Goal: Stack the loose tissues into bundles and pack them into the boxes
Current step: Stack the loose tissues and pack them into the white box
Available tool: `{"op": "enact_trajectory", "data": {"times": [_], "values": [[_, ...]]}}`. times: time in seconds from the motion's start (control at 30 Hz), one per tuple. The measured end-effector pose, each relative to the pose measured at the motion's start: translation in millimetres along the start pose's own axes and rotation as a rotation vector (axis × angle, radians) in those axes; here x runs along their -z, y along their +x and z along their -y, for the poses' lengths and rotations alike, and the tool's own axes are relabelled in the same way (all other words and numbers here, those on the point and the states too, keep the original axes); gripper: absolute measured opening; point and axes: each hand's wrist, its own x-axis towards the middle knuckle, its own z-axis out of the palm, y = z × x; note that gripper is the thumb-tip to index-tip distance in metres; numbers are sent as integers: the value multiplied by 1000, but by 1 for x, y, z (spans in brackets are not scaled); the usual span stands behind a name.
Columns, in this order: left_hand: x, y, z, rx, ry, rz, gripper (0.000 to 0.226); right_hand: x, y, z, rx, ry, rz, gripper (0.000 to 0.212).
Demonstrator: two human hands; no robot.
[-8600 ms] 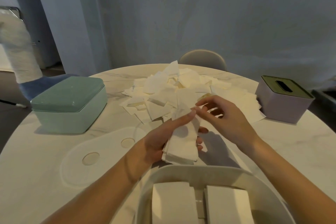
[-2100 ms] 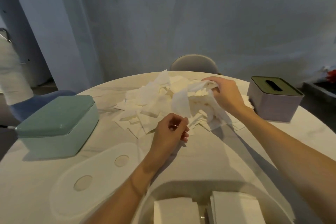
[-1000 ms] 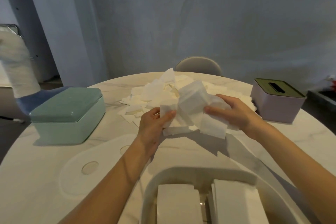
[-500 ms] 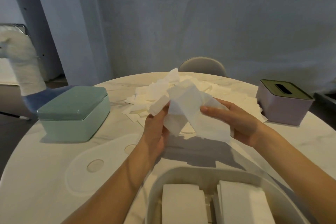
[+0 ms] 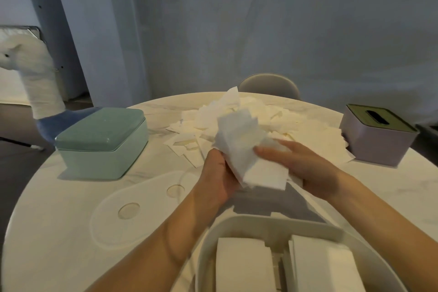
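The round marble table (image 5: 47, 208) carries everything, and I place the rest against it; at its far side a heap of loose tissues (image 5: 296, 125) spreads across the top, with a grey chair back (image 5: 269, 85) rising just behind the far edge; on the table's left part stands a mint-green box (image 5: 102, 142) with its lid on, and at the right edge a lilac box (image 5: 376, 140) with an olive slotted top; at the near edge, right under me, sits an open white box (image 5: 265, 225), and inside it two neat white stacks (image 5: 241, 265) lie side by side, touching a divider between them; flat on the table between the green box and the white one lies a pale lid (image 5: 132, 208) with two round marks.

Above the middle of the table, near the heap's front, I hold a loose bundle of tissues (image 5: 239, 140) between both hands; the sheets are uneven, fanned at the top, one corner hanging down toward the white box; my left hand (image 5: 218, 175) grips the bundle from the left and below, its fingers curled behind the paper and mostly hidden; my right hand (image 5: 305, 166) lies against the bundle's right side, thumb on the front, its fingers under the sheets, out of sight.
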Motion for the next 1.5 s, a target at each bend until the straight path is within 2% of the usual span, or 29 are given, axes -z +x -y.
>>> {"op": "enact_trajectory", "data": {"times": [0.07,0.27,0.33,0.4,0.47,0.53,0.6,0.67,0.73,0.77,0.87,0.93,1.07,1.2,1.4,1.5], "values": [[-1,-1,-2,16,5,28,50,-2,1,-5,-95,-171,-46,32],[-4,-2,-7,90,-36,-26,74,-6,1,-4,-222,-313,-126,32],[-4,0,-5,90,-24,-48,76,-8,0,-1,-255,-445,-123,40],[-3,2,-4,86,-12,-85,74,-3,3,0,-254,-712,-202,58],[-4,2,-5,83,36,-98,72,4,7,2,-166,-827,-301,57],[-1,2,-3,63,171,-78,69,10,6,8,-35,-744,-330,39],[3,2,0,22,325,-57,64,13,6,10,136,-689,-322,31],[3,2,4,41,381,16,58,11,6,8,260,-751,-287,40],[1,3,6,93,383,67,57,8,6,1,307,-853,-254,57],[0,3,8,116,371,82,55,8,7,-3,328,-884,-261,58],[5,9,11,162,313,79,52,8,9,-6,401,-874,-312,44],[9,11,10,183,242,69,50,6,9,-5,415,-881,-311,44],[11,14,8,222,168,101,54,7,11,-9,302,-953,-284,66],[11,16,8,263,78,56,55,9,10,-9,313,-991,-331,53],[12,11,4,259,75,56,33,4,5,-5,388,-888,-294,34],[13,12,3,271,56,70,42,6,5,0,373,-836,-282,32]]}}
